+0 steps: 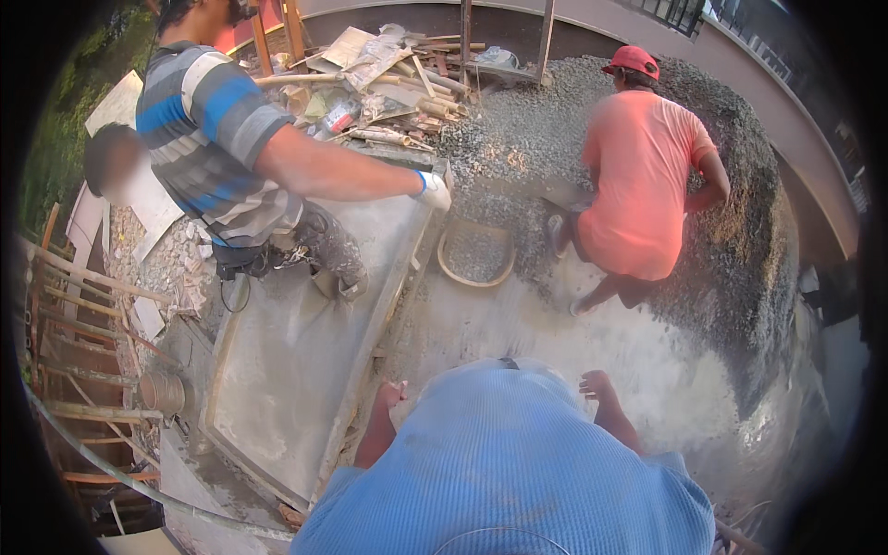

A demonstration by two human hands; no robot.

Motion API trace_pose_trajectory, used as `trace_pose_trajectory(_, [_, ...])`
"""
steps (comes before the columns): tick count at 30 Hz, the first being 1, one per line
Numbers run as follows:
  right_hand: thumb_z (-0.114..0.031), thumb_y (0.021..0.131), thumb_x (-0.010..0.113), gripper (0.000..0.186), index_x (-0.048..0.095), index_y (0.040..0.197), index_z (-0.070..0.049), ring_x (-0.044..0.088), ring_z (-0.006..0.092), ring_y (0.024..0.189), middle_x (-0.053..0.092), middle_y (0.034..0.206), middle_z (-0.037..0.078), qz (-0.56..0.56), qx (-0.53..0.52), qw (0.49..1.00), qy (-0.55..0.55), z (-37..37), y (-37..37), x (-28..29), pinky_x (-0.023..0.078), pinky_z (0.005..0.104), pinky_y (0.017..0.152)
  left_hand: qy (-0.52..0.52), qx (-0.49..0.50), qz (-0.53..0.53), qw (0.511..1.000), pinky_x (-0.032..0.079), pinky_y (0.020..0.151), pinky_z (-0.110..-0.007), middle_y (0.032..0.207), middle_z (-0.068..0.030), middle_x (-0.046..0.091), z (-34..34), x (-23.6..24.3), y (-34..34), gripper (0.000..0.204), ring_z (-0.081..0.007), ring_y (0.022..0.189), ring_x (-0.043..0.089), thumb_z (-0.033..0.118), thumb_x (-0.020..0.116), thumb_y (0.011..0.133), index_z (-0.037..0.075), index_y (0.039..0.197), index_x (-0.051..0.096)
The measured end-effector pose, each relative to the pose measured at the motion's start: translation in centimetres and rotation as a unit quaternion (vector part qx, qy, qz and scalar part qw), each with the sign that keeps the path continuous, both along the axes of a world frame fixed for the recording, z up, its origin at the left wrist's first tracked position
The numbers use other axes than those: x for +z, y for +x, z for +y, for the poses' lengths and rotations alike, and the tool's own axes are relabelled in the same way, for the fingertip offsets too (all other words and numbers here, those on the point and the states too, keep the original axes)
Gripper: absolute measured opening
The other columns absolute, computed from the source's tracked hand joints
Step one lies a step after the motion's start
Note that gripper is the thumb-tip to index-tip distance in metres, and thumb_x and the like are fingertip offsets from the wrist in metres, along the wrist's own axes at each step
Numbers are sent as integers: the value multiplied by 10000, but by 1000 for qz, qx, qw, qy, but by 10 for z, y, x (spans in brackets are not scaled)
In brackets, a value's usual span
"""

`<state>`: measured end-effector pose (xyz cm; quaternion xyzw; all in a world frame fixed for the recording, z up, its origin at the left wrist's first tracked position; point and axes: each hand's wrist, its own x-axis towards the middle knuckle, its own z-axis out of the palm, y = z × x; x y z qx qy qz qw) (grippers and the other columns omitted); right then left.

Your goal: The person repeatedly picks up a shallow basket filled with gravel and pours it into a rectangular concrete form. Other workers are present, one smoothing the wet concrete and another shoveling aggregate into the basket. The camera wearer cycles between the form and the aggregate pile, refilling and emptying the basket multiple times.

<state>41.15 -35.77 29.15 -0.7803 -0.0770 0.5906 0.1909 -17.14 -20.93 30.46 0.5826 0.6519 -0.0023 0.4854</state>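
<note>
My left hand point(394, 393) hangs beside my blue shirt point(518, 453), near the edge of a boarded concrete trough point(296, 324). Its fingers are loosely bent and apart, with nothing visible in them. On the other side of my body, my right hand point(598, 383) hangs over wet grey ground, also loosely open and holding nothing I can see. Ahead of me, a round shallow pan point(476, 280) filled with gravel rests on the ground, out of reach of both hands.
A person in a striped shirt point(217, 120) stands in the trough, one gloved hand point(433, 191) stretched out. Right of the pan, a person in an orange shirt point(638, 185) crouches by a gravel heap point(731, 213). Scrap wood point(388, 83) lies behind; a bucket point(163, 393) stands left.
</note>
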Motion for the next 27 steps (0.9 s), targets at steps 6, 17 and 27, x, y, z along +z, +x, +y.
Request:
trace_pose_trajectory(6, [-231,918,422,317,534,1180,-93,643,244,792,645,1004,128,-3,-3,1000,-8,5,-14,-5,478,416,658,-156,144,41,976,469,620,-395,789,-77,633,-21,-8,-49,478,-198,646,611,473,393,931,45,898,601])
trace_pose_trajectory(17, [-187,839,513,227,601,1013,-72,658,197,732,660,907,66,-82,255,961,61,128,13,-16,540,363,553,-68,233,-188,952,490,597,-451,915,-115,623,94,-24,-3,287,-288,775,623,336,540,879,54,922,571])
trace_pose_trajectory(27, [-147,743,613,345,581,1078,-70,652,222,745,637,966,79,-158,342,921,104,156,25,-25,548,348,560,-204,220,-184,936,422,705,-438,939,-29,576,53,-67,-12,222,-234,872,551,358,453,886,173,982,531])
